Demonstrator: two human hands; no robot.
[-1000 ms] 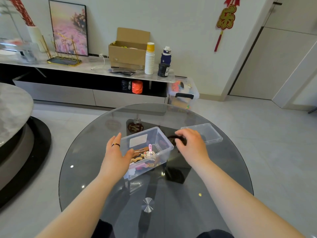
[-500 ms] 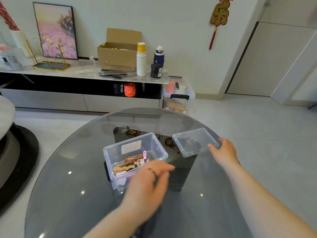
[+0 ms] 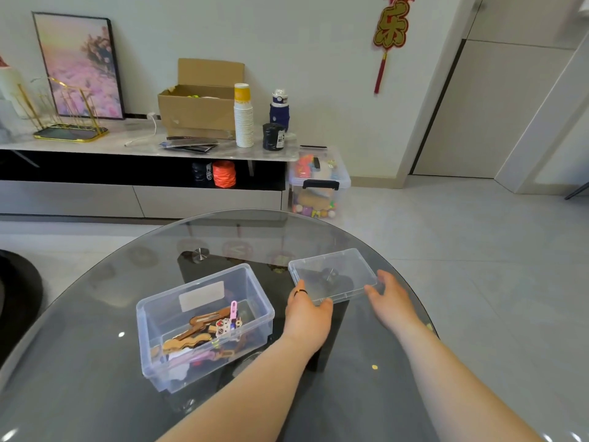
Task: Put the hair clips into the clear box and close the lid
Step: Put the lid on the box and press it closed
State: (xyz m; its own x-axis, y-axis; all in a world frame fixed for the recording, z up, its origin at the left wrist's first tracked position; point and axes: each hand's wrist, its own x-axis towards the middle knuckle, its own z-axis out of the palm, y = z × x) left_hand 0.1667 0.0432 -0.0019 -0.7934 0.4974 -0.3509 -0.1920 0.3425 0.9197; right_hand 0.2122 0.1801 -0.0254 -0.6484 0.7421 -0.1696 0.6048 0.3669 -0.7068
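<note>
A clear box (image 3: 255, 311) stands open on the round glass table (image 3: 95, 314), left of centre. Several hair clips (image 3: 204, 331), brown, pink and white, lie in its bottom. The clear lid (image 3: 334, 275) lies flat on the glass to the right of the box. My left hand (image 3: 307, 314) touches the lid's near left corner, fingers spread, with a dark ring on one finger. My right hand (image 3: 390, 298) touches the lid's near right corner with fingers apart. Whether either hand grips the lid is unclear.
Beyond the table runs a low console (image 3: 143, 145) with a cardboard box (image 3: 199, 103), a stack of paper cups (image 3: 243, 119) and a bottle (image 3: 279, 106). A clear toy bin (image 3: 317, 186) sits on the floor by it. The table's right edge lies just past my right hand.
My left hand left the box and crossed right to the lid's near left corner. My right hand went from beside the box to the lid's right corner. The view shifted right.
</note>
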